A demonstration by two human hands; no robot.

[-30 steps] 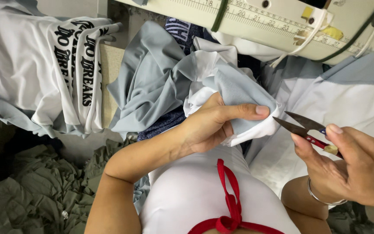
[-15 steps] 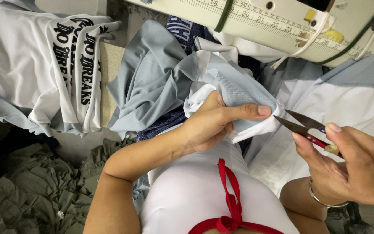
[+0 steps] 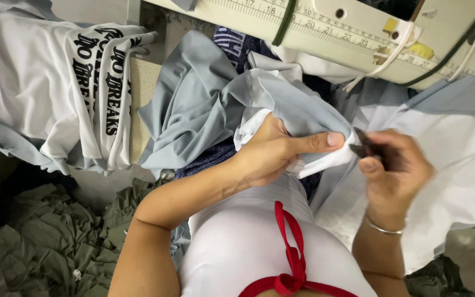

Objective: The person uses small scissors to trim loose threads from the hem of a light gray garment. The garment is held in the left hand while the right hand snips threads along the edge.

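My left hand [image 3: 281, 151] pinches a fold of a grey and white garment [image 3: 281, 104], thumb stretched out along its white edge. Close to that edge, my right hand [image 3: 394, 170] grips small dark thread snips [image 3: 365, 147], and is blurred by motion. The snips' tips meet the white fabric right by my left thumb. More of the grey garment bunches up behind my left hand.
A cream sewing machine bed with a ruler strip [image 3: 331, 27] runs across the top. A white printed garment [image 3: 67, 88] lies at the left, olive fabric [image 3: 39, 242] heaps at the lower left, and pale fabric [image 3: 463, 181] spreads at the right.
My right hand has moved left and turned over, bringing the snips up against the white edge held by my left hand. My left hand has stayed in place.
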